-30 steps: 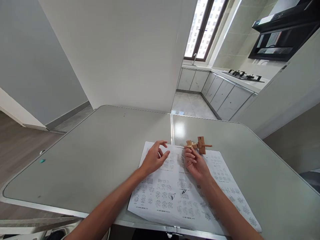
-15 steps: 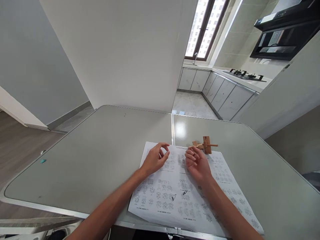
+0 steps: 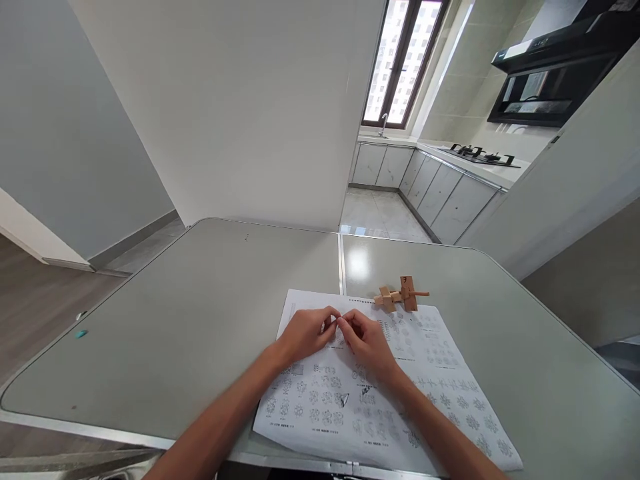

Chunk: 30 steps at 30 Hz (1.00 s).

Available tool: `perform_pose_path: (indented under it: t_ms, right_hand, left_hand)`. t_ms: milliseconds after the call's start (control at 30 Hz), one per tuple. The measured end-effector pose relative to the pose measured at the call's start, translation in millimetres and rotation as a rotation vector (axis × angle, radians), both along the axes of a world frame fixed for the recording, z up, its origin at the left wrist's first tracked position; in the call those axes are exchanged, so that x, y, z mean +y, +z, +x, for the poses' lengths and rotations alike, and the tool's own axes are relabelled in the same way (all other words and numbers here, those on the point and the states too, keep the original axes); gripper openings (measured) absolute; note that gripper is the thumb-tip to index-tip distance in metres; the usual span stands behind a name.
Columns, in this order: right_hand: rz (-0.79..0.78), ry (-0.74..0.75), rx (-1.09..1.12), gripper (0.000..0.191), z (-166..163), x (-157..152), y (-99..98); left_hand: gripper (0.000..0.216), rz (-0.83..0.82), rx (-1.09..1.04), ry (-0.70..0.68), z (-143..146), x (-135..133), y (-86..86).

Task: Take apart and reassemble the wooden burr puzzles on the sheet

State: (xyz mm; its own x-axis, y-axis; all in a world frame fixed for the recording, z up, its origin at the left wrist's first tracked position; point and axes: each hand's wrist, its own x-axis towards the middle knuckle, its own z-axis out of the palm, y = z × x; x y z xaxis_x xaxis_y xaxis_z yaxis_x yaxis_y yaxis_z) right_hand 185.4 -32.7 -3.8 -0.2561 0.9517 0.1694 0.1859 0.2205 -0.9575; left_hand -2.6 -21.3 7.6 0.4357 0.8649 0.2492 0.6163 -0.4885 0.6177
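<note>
Now drawn together, left hand (image 3: 306, 332) and right hand (image 3: 370, 340) pinch, contents unclear, over printed paper (image 3: 350, 400) near the angular wooden model (image 3: 407, 297).

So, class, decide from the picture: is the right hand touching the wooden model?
Apart. The head view shows a strip of the printed sheet plainly between the right hand and the wooden model.

Left arm (image 3: 225, 410) and right arm (image 3: 435, 420) reach forward, slanting inward. Left hand (image 3: 305, 332) and right hand (image 3: 369, 339), fingers (image 3: 356, 316) bent, come together at the tips; their grip is unclear.
</note>
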Motion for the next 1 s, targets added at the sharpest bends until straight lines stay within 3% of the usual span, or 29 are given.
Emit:
perform_pose_path:
  t_ms: [200,1000]
  right_hand:
    - [-0.009,-0.029,0.031,0.039,0.8,3.4,2.4]
    - [0.014,-0.042,0.013,0.034,-0.9,7.4,-1.9]
  left_hand:
    - [0.012,0.135,0.167,-0.049,-2.7,1.0,-3.6]
    - [0.013,0.131,0.187,-0.037,-7.2,3.2,-3.1]
